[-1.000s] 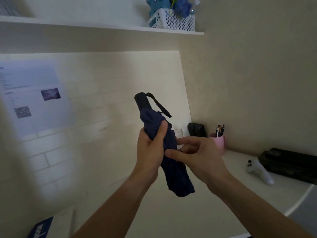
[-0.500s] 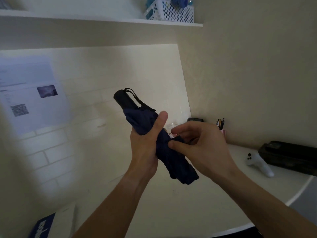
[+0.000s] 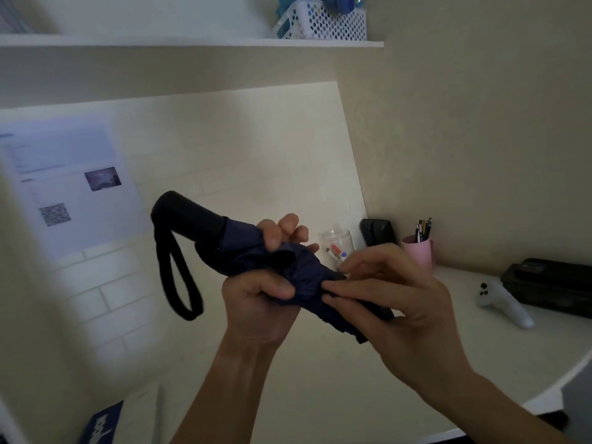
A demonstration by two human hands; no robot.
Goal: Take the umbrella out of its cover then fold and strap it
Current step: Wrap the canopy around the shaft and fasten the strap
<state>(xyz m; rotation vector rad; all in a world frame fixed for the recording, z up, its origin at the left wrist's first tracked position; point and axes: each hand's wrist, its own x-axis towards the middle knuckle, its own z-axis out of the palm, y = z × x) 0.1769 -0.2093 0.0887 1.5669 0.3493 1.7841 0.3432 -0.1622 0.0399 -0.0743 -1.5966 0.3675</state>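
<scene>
A folded navy umbrella (image 3: 243, 248) lies almost level in the air above the desk, its black handle (image 3: 185, 216) pointing up-left and a black wrist loop (image 3: 179, 277) dangling from it. My left hand (image 3: 256, 302) grips the bunched cloth at the middle, thumb in front and fingers curled over the top. My right hand (image 3: 390, 296) holds the tip end, its fingers lying along the cloth and pinching it. No separate cover is in view.
A white desk (image 3: 352, 379) lies below. At its back stand a clear jar (image 3: 336, 245), a black box (image 3: 378, 232) and a pink pen cup (image 3: 418, 251). A white controller (image 3: 503, 302) and a black case (image 3: 551, 283) lie right. A shelf holds a white basket (image 3: 323, 22).
The umbrella has tipped from nearly upright to almost level, handle swinging left and the loop dropping down. My left hand rolled with it; my right hand slid toward the tip end.
</scene>
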